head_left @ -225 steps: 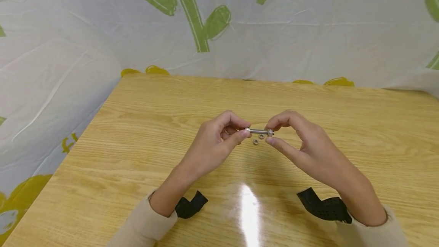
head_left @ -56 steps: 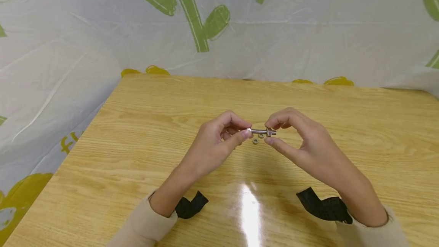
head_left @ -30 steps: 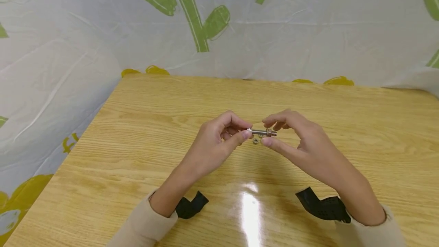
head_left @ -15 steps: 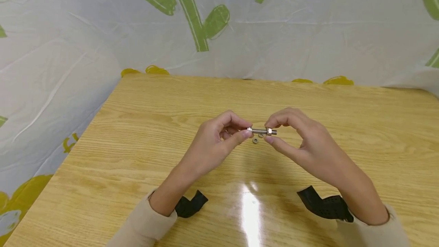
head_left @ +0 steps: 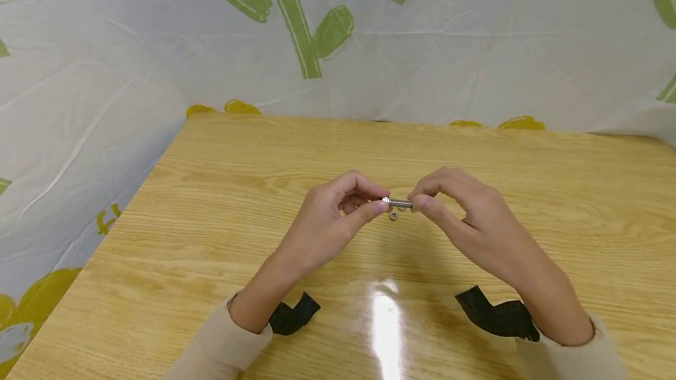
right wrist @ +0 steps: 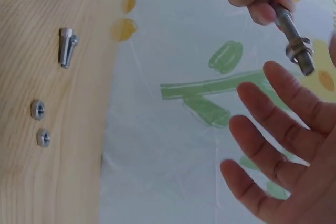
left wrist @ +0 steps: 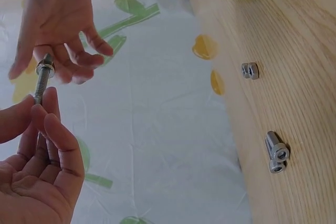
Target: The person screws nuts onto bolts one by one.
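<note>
My left hand (head_left: 338, 216) pinches a steel bolt (left wrist: 41, 86) between thumb and fingertips, its head end mostly covered by them. The bolt points toward my right hand (head_left: 470, 221), and a nut (right wrist: 297, 50) sits round its shaft a little short of the tip. In both wrist views the right hand's fingers (right wrist: 289, 129) are spread, with the nut end between thumb and fingers and apart from the thumb. Seen from the head, the right thumb covers the nut and the bolt's tip.
Two loose nuts (left wrist: 251, 70) lie on the wooden table (head_left: 237, 157) below the held bolt. Two socket-head bolts (right wrist: 66, 46) lie beside each other on the table in the wrist views. A patterned white cloth (head_left: 422, 63) hangs behind the table. A bright reflection (head_left: 386, 327) shows near the front.
Since the earliest frame the nut has moved along the bolt toward the left hand, so more of the tip shows past it. The right thumb has risen from below the nut to cover it.
</note>
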Tool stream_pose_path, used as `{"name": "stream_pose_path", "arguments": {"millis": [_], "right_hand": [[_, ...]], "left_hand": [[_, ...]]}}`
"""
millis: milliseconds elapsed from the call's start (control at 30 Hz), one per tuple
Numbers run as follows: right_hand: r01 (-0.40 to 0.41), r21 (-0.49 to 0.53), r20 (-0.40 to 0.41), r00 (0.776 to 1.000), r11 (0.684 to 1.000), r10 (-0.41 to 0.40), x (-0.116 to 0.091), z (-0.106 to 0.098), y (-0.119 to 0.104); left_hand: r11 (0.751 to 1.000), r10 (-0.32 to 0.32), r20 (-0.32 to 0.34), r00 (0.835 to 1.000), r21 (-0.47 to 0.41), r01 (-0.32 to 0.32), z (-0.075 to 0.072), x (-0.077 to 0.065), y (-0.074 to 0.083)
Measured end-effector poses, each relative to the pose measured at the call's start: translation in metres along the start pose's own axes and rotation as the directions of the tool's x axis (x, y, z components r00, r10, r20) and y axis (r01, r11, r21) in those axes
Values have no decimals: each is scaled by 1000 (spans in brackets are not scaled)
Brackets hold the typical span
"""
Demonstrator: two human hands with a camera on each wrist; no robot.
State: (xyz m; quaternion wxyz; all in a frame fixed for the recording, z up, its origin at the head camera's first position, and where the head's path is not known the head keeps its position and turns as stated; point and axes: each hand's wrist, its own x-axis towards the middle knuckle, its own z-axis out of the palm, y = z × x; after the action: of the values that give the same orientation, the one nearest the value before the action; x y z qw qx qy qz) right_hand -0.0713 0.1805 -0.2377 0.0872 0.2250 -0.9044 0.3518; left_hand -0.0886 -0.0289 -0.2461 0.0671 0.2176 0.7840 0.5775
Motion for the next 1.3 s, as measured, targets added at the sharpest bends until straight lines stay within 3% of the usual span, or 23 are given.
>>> {"name": "stream_pose_path", "arguments": {"millis": [367,633,833,1100,1200,1300], "right_hand": [[206,4,-55,977,979,-205,-1,0,3],[145,-14,-35,989,989,-146,-2,0,3],[92,8,1,996,996,-92,-1,1,3],[-40,-9,53,998,999,40,1,3,1],[-46,-7,64,997,999,46,-1,-1,1],[10,-11,44,999,1000,-9,-1,-2,1]], "left_hand": [[1000,-7,-8,1000,10,7,0,1,0],[999,-3,-60,998,51,6,1,1,0],[1000,15,-63,998,28,-13,0,0,0],[999,21,-61,998,41,-19,0,0,1],[998,22,-69,997,53,-19,-1,0,1],[998,20,-74,997,60,-16,-2,0,1]]}}
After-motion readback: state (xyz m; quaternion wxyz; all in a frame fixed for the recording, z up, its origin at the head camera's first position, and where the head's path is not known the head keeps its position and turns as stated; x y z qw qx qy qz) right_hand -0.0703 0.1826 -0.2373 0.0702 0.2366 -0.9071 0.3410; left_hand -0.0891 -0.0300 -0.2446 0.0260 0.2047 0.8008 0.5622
